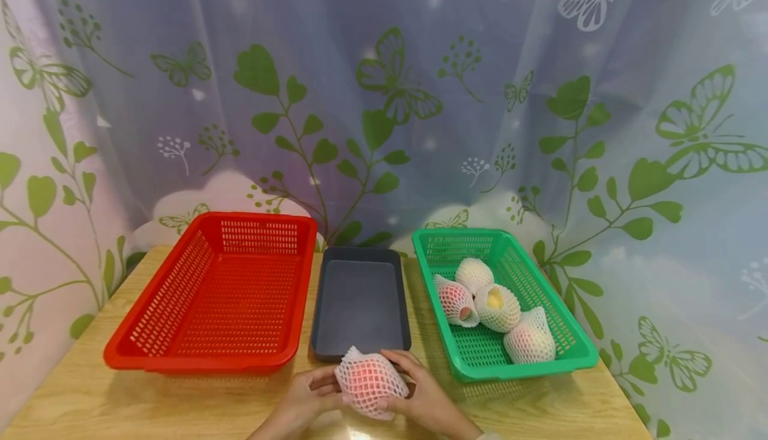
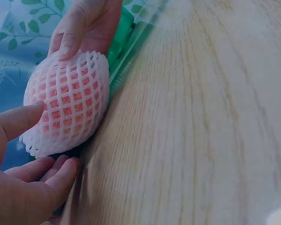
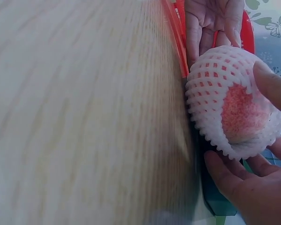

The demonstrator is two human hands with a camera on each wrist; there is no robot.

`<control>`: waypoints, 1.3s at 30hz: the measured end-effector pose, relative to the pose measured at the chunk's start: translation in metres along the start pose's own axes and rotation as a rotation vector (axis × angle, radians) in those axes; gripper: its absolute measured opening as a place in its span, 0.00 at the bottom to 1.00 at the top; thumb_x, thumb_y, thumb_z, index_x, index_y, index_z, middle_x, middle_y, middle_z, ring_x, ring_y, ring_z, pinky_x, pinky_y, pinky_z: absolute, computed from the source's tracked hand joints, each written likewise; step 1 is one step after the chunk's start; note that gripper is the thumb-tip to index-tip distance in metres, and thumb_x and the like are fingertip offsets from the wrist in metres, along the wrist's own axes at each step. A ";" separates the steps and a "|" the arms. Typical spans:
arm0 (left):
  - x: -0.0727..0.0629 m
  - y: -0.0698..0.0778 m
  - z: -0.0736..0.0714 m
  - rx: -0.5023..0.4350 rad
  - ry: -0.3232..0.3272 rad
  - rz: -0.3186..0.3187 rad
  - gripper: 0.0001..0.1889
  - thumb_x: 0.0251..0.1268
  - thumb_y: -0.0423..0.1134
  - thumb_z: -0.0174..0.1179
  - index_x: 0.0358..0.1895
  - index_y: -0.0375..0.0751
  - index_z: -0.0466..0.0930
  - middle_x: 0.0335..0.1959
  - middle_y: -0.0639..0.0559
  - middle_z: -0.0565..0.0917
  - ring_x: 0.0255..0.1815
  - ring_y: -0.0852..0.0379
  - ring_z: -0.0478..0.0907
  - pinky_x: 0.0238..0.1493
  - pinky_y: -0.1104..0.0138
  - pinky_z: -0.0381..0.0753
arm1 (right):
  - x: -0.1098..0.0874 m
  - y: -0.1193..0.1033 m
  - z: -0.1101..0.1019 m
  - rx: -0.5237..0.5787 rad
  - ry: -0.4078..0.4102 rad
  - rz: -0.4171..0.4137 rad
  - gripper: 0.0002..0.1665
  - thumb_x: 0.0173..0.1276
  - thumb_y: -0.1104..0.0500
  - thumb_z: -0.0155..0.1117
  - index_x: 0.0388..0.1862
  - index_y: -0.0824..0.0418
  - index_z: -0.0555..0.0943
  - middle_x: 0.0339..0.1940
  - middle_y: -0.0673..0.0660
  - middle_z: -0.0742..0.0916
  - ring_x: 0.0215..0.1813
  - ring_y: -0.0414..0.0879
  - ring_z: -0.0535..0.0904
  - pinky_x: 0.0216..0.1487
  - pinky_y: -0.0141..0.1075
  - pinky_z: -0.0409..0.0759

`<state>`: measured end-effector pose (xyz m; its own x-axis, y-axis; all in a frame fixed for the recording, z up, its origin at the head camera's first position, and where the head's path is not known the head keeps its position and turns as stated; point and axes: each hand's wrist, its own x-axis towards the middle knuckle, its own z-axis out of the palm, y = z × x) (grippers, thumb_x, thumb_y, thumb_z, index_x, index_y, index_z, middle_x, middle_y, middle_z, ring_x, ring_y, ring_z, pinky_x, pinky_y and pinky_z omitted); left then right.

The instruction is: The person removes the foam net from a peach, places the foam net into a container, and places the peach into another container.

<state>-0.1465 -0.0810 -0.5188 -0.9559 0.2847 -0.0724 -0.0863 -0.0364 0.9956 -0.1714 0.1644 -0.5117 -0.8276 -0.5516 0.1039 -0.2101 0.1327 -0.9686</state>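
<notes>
A reddish-pink round fruit in a white foam net is held between both hands, in front of the dark tray. My left hand grips its left end; in the left wrist view the thumb lies on the net and the fingers curl at its lower end. From the right, my right hand holds the other end, thumb on the near side. The right wrist view shows the net's opening, with bare speckled pink skin of the fruit facing the right hand.
On the left of the wooden table stands a red basket with nothing in it. A dark grey tray lies in the middle. The green basket on the right contains several net-wrapped fruits. A patterned curtain hangs behind.
</notes>
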 end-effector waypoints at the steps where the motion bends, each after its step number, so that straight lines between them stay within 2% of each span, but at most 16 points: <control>1: 0.000 0.001 -0.001 -0.004 -0.003 0.001 0.33 0.55 0.30 0.68 0.59 0.13 0.65 0.54 0.25 0.76 0.54 0.41 0.78 0.49 0.63 0.82 | 0.000 0.000 0.000 0.006 -0.002 0.006 0.40 0.64 0.62 0.67 0.71 0.69 0.62 0.65 0.68 0.67 0.58 0.44 0.73 0.49 0.34 0.81; 4: -0.001 0.003 -0.004 -0.005 -0.004 -0.009 0.34 0.56 0.32 0.68 0.61 0.13 0.63 0.56 0.24 0.74 0.55 0.39 0.77 0.50 0.62 0.82 | -0.001 0.000 -0.001 0.011 -0.001 0.016 0.40 0.64 0.62 0.67 0.71 0.68 0.61 0.66 0.68 0.67 0.57 0.45 0.73 0.48 0.34 0.81; 8: -0.003 0.008 -0.006 0.048 0.031 -0.021 0.35 0.57 0.33 0.68 0.62 0.13 0.62 0.59 0.23 0.72 0.57 0.35 0.74 0.52 0.60 0.81 | -0.002 0.000 -0.001 0.005 0.007 -0.006 0.40 0.64 0.62 0.67 0.71 0.70 0.61 0.66 0.68 0.68 0.59 0.46 0.73 0.51 0.33 0.80; 11: -0.005 0.012 -0.007 0.098 0.060 -0.017 0.36 0.56 0.32 0.68 0.63 0.14 0.61 0.59 0.23 0.72 0.58 0.33 0.73 0.54 0.59 0.80 | -0.004 -0.001 -0.003 0.001 0.010 -0.029 0.40 0.64 0.63 0.67 0.70 0.71 0.61 0.66 0.69 0.68 0.62 0.50 0.72 0.55 0.32 0.77; 14: -0.007 0.017 -0.008 0.135 0.070 0.019 0.36 0.54 0.31 0.69 0.63 0.15 0.61 0.58 0.24 0.72 0.58 0.32 0.73 0.56 0.58 0.78 | -0.005 -0.004 -0.005 -0.013 0.015 -0.043 0.39 0.64 0.63 0.67 0.70 0.70 0.62 0.66 0.71 0.67 0.63 0.58 0.70 0.58 0.34 0.76; 17: -0.009 0.023 -0.007 0.134 0.068 0.050 0.37 0.54 0.30 0.69 0.63 0.15 0.61 0.59 0.23 0.72 0.59 0.32 0.73 0.58 0.57 0.76 | -0.007 -0.007 -0.008 -0.042 0.038 -0.049 0.38 0.63 0.62 0.67 0.70 0.67 0.64 0.66 0.73 0.66 0.63 0.63 0.69 0.59 0.39 0.76; 20: -0.011 0.028 -0.006 0.106 0.062 0.065 0.38 0.53 0.30 0.70 0.64 0.15 0.60 0.61 0.23 0.70 0.61 0.31 0.70 0.60 0.55 0.74 | -0.009 -0.012 -0.011 -0.079 0.070 -0.045 0.37 0.63 0.62 0.68 0.70 0.65 0.65 0.67 0.72 0.67 0.64 0.64 0.68 0.60 0.48 0.76; 25: -0.015 0.038 -0.006 0.116 0.055 0.113 0.39 0.52 0.29 0.70 0.64 0.16 0.60 0.62 0.24 0.69 0.63 0.30 0.67 0.62 0.51 0.70 | -0.014 -0.023 -0.017 -0.125 0.113 -0.072 0.35 0.65 0.65 0.65 0.70 0.62 0.65 0.68 0.69 0.68 0.66 0.52 0.69 0.59 0.56 0.74; 28: -0.018 0.045 -0.006 0.136 0.040 0.131 0.38 0.52 0.30 0.70 0.65 0.19 0.62 0.63 0.26 0.70 0.64 0.31 0.66 0.63 0.50 0.69 | -0.018 -0.032 -0.020 -0.141 0.136 -0.090 0.36 0.64 0.66 0.65 0.70 0.60 0.65 0.69 0.68 0.68 0.66 0.44 0.69 0.60 0.53 0.75; 34: -0.024 0.062 -0.010 0.127 -0.004 0.124 0.37 0.55 0.34 0.69 0.67 0.26 0.63 0.66 0.30 0.67 0.67 0.33 0.63 0.64 0.50 0.68 | -0.028 -0.046 -0.030 -0.174 0.169 -0.116 0.36 0.65 0.64 0.65 0.71 0.59 0.65 0.69 0.65 0.69 0.67 0.50 0.68 0.61 0.49 0.74; 39: -0.032 0.075 -0.016 0.115 -0.042 0.129 0.36 0.58 0.35 0.67 0.68 0.29 0.62 0.68 0.33 0.67 0.69 0.34 0.61 0.65 0.54 0.67 | -0.036 -0.058 -0.039 -0.164 0.202 -0.107 0.37 0.64 0.63 0.66 0.71 0.54 0.65 0.70 0.63 0.68 0.67 0.37 0.66 0.62 0.46 0.74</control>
<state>-0.1268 -0.1084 -0.4430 -0.9442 0.3246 0.0568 0.0717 0.0340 0.9968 -0.1495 0.2089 -0.4508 -0.8797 -0.3962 0.2629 -0.3698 0.2226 -0.9020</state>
